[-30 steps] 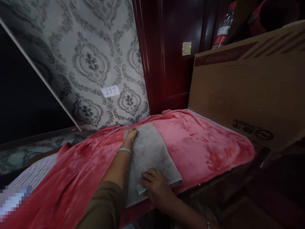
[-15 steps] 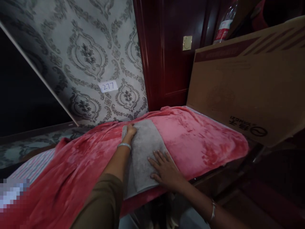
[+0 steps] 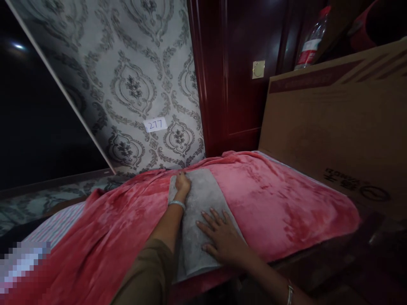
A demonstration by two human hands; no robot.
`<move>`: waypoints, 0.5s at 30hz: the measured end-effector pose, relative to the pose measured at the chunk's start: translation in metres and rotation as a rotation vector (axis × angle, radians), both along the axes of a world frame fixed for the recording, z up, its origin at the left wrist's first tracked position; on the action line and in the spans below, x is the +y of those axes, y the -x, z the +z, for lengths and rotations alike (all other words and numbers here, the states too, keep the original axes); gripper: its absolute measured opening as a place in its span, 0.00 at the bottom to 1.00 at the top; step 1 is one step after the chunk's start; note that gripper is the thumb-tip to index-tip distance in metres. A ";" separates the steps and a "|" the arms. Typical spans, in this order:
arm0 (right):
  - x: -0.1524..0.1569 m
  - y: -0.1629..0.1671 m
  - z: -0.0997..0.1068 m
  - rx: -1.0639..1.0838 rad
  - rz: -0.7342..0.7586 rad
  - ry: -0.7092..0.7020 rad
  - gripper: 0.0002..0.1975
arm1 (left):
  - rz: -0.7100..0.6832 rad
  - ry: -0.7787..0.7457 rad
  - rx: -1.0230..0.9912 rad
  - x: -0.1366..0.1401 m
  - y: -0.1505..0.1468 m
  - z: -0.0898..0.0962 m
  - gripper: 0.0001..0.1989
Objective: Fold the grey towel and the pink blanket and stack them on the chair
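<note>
A folded grey towel (image 3: pixel 203 199) lies across the pink-red blanket (image 3: pixel 260 203). At its far left corner my left hand (image 3: pixel 183 183) is closed with its fingers curled down at the cloth; the fingertips are partly hidden. My right hand (image 3: pixel 222 239) rests flat on the nearer right part of the towel, palm down and fingers spread. Along the towel's left side a second layer shows beside the upper fold.
A striped sheet (image 3: pixel 60 224) shows under the blanket on the left. The patterned wall carries a paper marked 277 (image 3: pixel 155 124). On the right stand a large cardboard box (image 3: pixel 324 123) and a plastic bottle (image 3: pixel 310 46). A dark panel (image 3: pixel 41 114) leans at the left.
The camera view has shifted, so everything sits slightly lower and further right. Both hands keep nearly the same places on the towel, the left more curled.
</note>
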State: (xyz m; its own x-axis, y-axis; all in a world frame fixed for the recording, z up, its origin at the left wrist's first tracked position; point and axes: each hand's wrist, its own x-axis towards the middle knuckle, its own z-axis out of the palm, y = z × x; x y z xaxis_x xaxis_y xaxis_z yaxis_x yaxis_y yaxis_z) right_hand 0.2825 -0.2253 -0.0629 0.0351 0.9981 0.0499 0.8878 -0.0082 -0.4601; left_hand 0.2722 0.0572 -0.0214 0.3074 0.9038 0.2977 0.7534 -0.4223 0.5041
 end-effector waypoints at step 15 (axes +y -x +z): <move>0.005 -0.008 -0.005 -0.002 -0.076 0.031 0.39 | -0.751 -0.116 0.568 -0.011 -0.032 -0.029 0.34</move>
State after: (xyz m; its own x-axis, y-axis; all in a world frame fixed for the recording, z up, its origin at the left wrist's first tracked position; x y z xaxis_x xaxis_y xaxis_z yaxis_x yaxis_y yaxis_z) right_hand 0.2906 -0.2202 -0.0680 0.1112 0.9936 0.0193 0.8851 -0.0901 -0.4567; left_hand 0.3046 0.0464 -0.0507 0.9230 0.3848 0.0004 0.3839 -0.9207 0.0697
